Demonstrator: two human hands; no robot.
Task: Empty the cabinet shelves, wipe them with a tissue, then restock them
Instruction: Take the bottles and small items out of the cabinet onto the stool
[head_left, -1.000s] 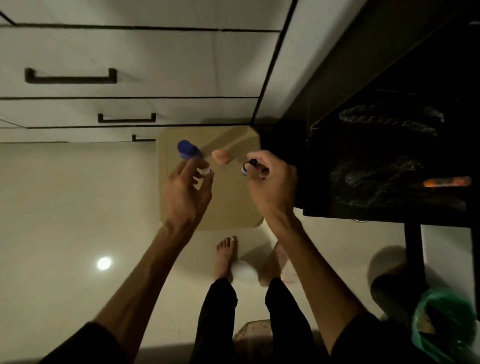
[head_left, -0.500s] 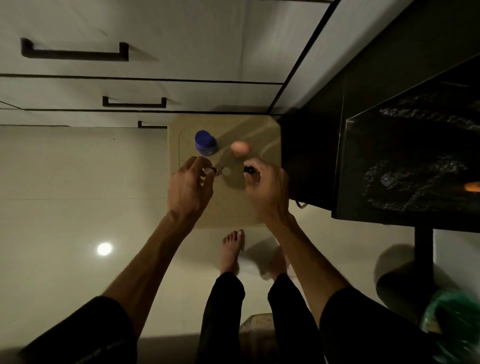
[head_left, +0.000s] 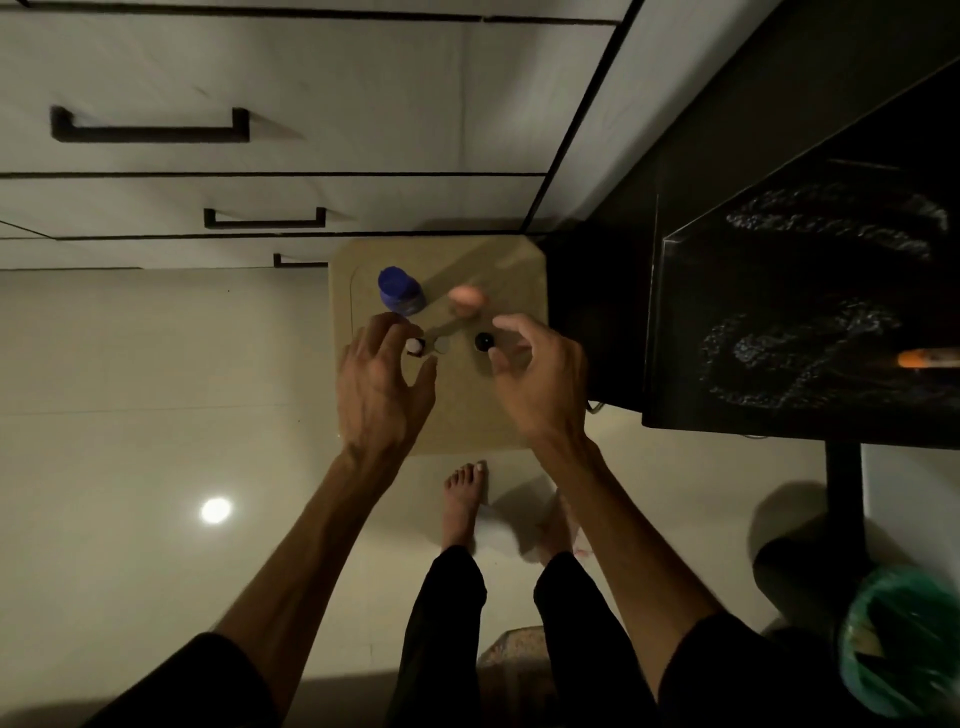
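Head view: both hands, left hand (head_left: 382, 384) and right hand (head_left: 540, 384), hover loose-fingered, gripping nothing, over the stool (head_left: 519, 280), blue-capped jar (head_left: 399, 291) at 12 o'clock.

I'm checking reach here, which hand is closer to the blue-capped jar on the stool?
Left. The left hand hovers just below the blue-capped jar, fingertips nearly at it; the right hand is farther off to its right, by the black-capped bottle.

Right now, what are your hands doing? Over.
Left hand open by white-capped bottle. Right hand open by black-capped bottle. Both bottles on stool. Nothing blocking.
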